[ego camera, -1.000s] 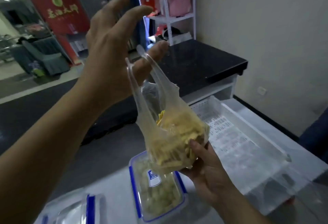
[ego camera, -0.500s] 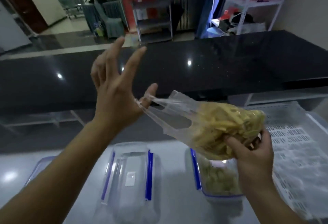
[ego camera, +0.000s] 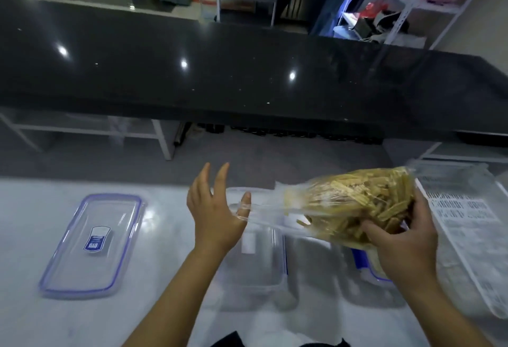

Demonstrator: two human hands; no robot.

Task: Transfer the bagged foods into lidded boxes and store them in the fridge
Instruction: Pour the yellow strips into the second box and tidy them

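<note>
A clear plastic bag of yellow food strips (ego camera: 349,203) lies tilted on its side in the air, mouth toward the left. My right hand (ego camera: 398,239) grips its bulging bottom from below. My left hand (ego camera: 214,214) has its fingers spread straight, and the bag's stretched handle is looped over the thumb. Below the bag's mouth stands an empty clear box (ego camera: 255,261) with blue clips. A second box (ego camera: 376,269) holding food sits under my right hand, mostly hidden.
A clear lid with a blue rim (ego camera: 93,245) lies flat on the white counter (ego camera: 165,236) at the left. A white perforated tray (ego camera: 467,223) sits at the right. A raised black countertop (ego camera: 247,71) runs along the far side.
The view has tipped down toward the counter. Both hands have lowered the bag and turned it from hanging upright to lying sideways over the empty box.
</note>
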